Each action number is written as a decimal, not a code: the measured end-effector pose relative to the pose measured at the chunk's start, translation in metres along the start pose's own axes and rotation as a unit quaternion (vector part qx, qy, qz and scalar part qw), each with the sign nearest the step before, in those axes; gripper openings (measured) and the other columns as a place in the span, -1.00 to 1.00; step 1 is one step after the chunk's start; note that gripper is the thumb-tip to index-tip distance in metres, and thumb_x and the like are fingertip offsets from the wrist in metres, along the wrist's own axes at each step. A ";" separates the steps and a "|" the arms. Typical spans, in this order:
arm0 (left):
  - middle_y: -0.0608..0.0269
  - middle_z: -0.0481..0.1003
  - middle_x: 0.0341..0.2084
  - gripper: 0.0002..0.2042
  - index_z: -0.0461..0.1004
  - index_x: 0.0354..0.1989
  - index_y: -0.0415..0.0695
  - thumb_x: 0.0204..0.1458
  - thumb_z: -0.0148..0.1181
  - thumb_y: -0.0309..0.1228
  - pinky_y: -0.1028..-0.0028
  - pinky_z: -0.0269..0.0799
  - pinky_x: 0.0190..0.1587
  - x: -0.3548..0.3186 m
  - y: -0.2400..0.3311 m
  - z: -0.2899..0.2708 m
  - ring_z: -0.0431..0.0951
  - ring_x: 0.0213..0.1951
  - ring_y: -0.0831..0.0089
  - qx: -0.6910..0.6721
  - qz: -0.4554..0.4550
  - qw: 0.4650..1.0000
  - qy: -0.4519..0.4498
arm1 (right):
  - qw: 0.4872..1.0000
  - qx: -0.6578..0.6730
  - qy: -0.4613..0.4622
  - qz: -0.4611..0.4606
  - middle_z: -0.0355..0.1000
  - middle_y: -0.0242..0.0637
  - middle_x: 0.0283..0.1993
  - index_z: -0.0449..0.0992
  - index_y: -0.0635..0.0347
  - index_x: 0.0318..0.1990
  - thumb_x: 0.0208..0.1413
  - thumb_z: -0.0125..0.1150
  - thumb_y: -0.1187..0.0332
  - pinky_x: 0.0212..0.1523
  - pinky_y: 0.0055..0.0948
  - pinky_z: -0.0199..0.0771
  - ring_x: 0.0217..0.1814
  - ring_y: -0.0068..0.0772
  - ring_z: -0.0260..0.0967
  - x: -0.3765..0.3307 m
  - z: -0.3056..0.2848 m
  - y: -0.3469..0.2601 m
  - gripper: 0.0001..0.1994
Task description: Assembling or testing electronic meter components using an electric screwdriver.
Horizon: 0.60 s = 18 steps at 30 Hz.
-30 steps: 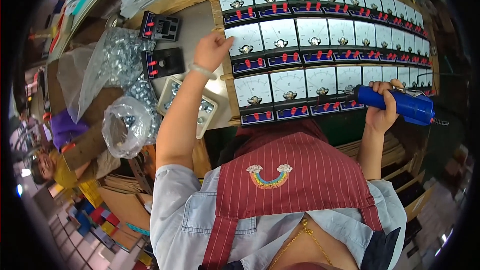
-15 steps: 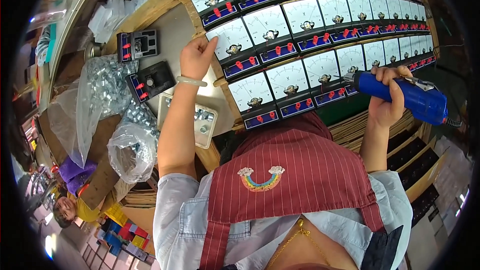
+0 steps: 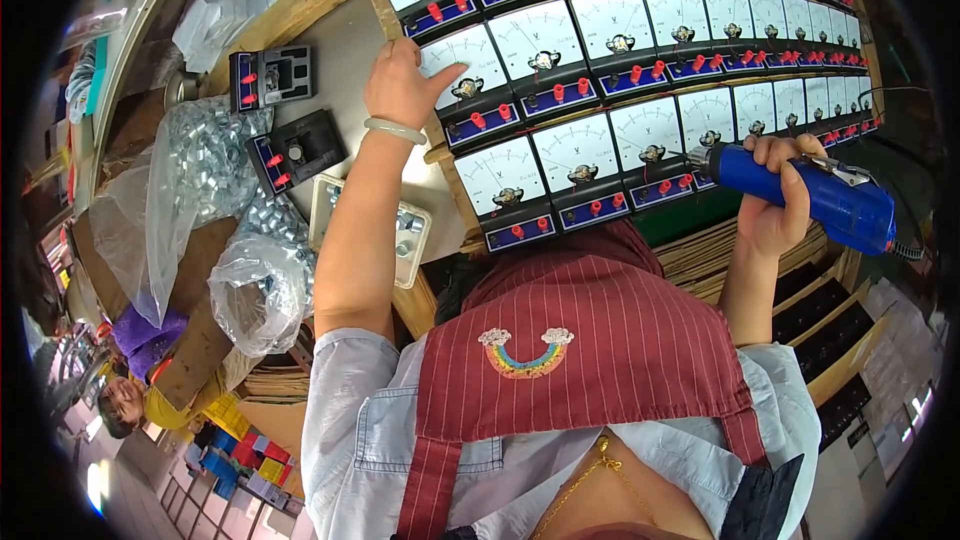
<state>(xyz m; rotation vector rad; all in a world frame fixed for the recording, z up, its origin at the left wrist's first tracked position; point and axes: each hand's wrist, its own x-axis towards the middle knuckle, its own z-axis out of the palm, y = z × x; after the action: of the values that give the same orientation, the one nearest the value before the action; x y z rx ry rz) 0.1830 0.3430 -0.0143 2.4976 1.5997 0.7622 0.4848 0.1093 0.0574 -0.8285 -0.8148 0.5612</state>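
I see my left hand (image 3: 402, 88) in the upper middle of the frame, palm down, fingers loosely spread and resting on the left edge of a white-faced panel meter (image 3: 462, 68) with red terminals; a pale bangle (image 3: 394, 130) circles the wrist just below it. That meter sits in the second row of a large bank of identical meters (image 3: 640, 60) filling the upper right of the frame, laid out in rows on a wooden board. My right hand (image 3: 775, 205) is at the middle right, fingers wrapped tightly round the body of a blue electric screwdriver (image 3: 810, 195), its tip pointing left and sitting at the right edge of a meter in the front row (image 3: 650, 155); whether the tip touches a screw I cannot tell. Left of my left forearm, two black meter backs (image 3: 295, 150) with red terminals lie on the grey bench, and near them a shallow white tray (image 3: 405, 240) holds small metal parts. Clear plastic bags of silvery hardware (image 3: 215, 155) pile up at the middle left. A striped red apron (image 3: 600, 340) fills the lower centre.
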 end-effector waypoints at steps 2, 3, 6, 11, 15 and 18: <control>0.15 0.40 -0.52 -0.51 0.31 -0.56 -0.17 -0.35 0.40 -0.02 0.29 0.37 -0.41 -0.002 -0.001 0.002 0.42 -0.43 0.16 0.004 -0.003 1.000 0.000 | 1.000 -0.003 0.004 0.000 0.29 -0.27 -0.44 0.30 0.18 -0.08 -0.11 0.11 0.42 -0.12 -0.21 0.22 -0.35 -0.35 0.22 -0.001 -0.002 0.001 -0.64; 0.15 0.40 -0.52 -0.51 0.32 -0.55 -0.17 -0.35 0.40 -0.01 0.29 0.37 -0.41 -0.002 -0.001 0.003 0.42 -0.44 0.17 0.007 -0.006 1.000 0.000 | 1.000 -0.002 0.004 0.001 0.29 -0.27 -0.44 0.30 0.18 -0.08 -0.11 0.11 0.42 -0.12 -0.21 0.22 -0.35 -0.35 0.22 -0.001 -0.003 0.001 -0.64; 0.14 0.39 -0.52 -0.49 0.32 -0.53 -0.18 -0.36 0.40 0.00 0.30 0.36 -0.41 0.002 0.003 0.000 0.43 -0.44 0.18 0.001 -0.042 0.999 -0.023 | 1.000 -0.003 0.009 0.006 0.29 -0.27 -0.44 0.30 0.18 -0.07 -0.11 0.11 0.42 -0.11 -0.20 0.22 -0.34 -0.35 0.22 0.001 -0.006 0.000 -0.63; 0.15 0.38 -0.55 -0.48 0.31 -0.54 -0.19 -0.36 0.41 0.01 0.31 0.35 -0.43 -0.001 0.003 0.007 0.41 -0.48 0.19 -0.012 -0.053 0.999 -0.003 | 1.000 -0.008 0.007 0.001 0.30 -0.26 -0.44 0.30 0.19 -0.07 -0.11 0.11 0.42 -0.12 -0.20 0.22 -0.34 -0.34 0.23 0.002 -0.007 0.000 -0.63; 0.20 0.35 -0.58 -0.51 0.29 -0.54 -0.18 -0.30 0.40 -0.03 0.34 0.32 -0.47 -0.002 0.001 0.006 0.39 -0.51 0.26 -0.038 -0.055 0.998 -0.014 | 1.000 -0.014 0.003 0.000 0.30 -0.26 -0.45 0.30 0.19 -0.07 -0.11 0.11 0.42 -0.12 -0.19 0.23 -0.34 -0.34 0.23 0.004 -0.005 0.000 -0.63; 0.26 0.33 -0.59 -0.61 0.29 -0.50 -0.17 -0.14 0.30 -0.11 0.40 0.28 -0.49 -0.008 -0.020 0.014 0.35 -0.53 0.37 -0.270 -0.164 0.949 0.022 | 1.000 -0.009 -0.005 0.002 0.30 -0.25 -0.45 0.30 0.19 -0.06 -0.11 0.10 0.42 -0.12 -0.18 0.24 -0.35 -0.33 0.24 0.006 0.001 0.001 -0.63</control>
<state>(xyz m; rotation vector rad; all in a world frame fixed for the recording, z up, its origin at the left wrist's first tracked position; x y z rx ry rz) 0.1697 0.3481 -0.0357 1.7937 1.5026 1.0364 0.4871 0.1144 0.0599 -0.8452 -0.8276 0.5626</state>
